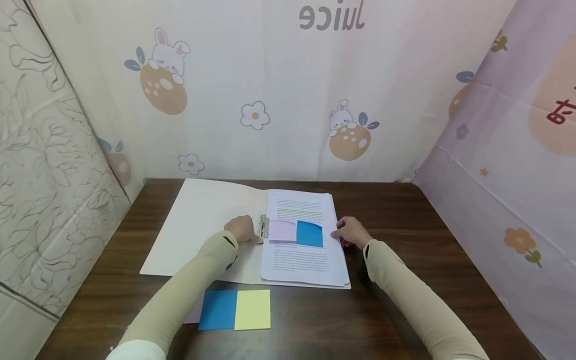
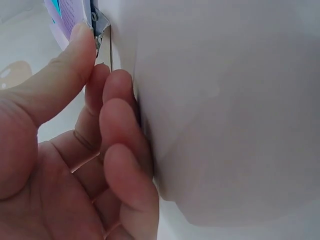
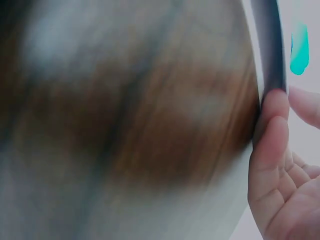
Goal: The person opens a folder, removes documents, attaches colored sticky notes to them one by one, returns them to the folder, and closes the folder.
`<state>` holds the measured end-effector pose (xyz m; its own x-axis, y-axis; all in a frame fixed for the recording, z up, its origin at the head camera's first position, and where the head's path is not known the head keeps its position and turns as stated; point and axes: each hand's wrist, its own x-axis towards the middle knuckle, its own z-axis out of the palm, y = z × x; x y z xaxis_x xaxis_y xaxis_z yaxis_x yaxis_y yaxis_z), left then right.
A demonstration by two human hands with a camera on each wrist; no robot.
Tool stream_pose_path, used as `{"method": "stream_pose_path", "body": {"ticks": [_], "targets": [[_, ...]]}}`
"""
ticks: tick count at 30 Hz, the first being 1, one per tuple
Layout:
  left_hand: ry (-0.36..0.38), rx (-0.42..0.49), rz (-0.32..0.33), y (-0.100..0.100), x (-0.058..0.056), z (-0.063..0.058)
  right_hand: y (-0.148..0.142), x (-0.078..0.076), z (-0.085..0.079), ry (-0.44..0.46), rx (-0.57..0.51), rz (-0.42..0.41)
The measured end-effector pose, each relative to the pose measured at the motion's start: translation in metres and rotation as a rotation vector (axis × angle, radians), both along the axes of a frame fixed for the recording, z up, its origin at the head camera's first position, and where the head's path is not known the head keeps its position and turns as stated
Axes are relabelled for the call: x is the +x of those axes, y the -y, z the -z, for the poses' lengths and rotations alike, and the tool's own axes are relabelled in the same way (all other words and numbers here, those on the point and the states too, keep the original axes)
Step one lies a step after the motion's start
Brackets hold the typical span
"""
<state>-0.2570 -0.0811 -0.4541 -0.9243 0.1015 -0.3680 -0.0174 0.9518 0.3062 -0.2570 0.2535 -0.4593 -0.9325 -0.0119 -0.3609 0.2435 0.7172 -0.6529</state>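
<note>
A white folder (image 1: 202, 220) lies open on the table. On its right side a stack of printed paper (image 1: 297, 265) sits under a metal clip (image 1: 264, 226). A lilac sticky note (image 1: 282, 231) and a blue sticky note (image 1: 309, 234) are on the top sheet, below a green highlighted line. My left hand (image 1: 242, 228) is at the stack's left edge, its thumb (image 2: 82, 42) against the paper beside the clip and its fingers curled alongside the folder cover. From the right, my right hand (image 1: 353, 232) pinches the stack's edge between thumb and fingers.
In front of the folder lie a yellow sticky pad (image 1: 253, 310), a blue sticky pad (image 1: 218, 310) and a purple pad (image 1: 194, 313) partly hidden by the left sleeve. A printed curtain (image 1: 288, 100) hangs behind the dark wooden table (image 1: 391, 200).
</note>
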Motion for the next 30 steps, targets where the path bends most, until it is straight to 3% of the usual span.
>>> {"method": "stream_pose_path", "body": {"ticks": [10, 22, 30], "targets": [[-0.009, 0.028, 0.018, 0.004, 0.009, -0.006, 0.010, 0.005, -0.005, -0.036, 0.203, -0.095], [-0.005, 0.157, -0.011, 0.008, 0.014, -0.001, 0.009, 0.010, 0.000, -0.065, 0.247, -0.186], [-0.021, 0.170, 0.013, 0.009, 0.017, -0.003, 0.008, 0.009, 0.000, -0.075, 0.252, -0.188]]}}
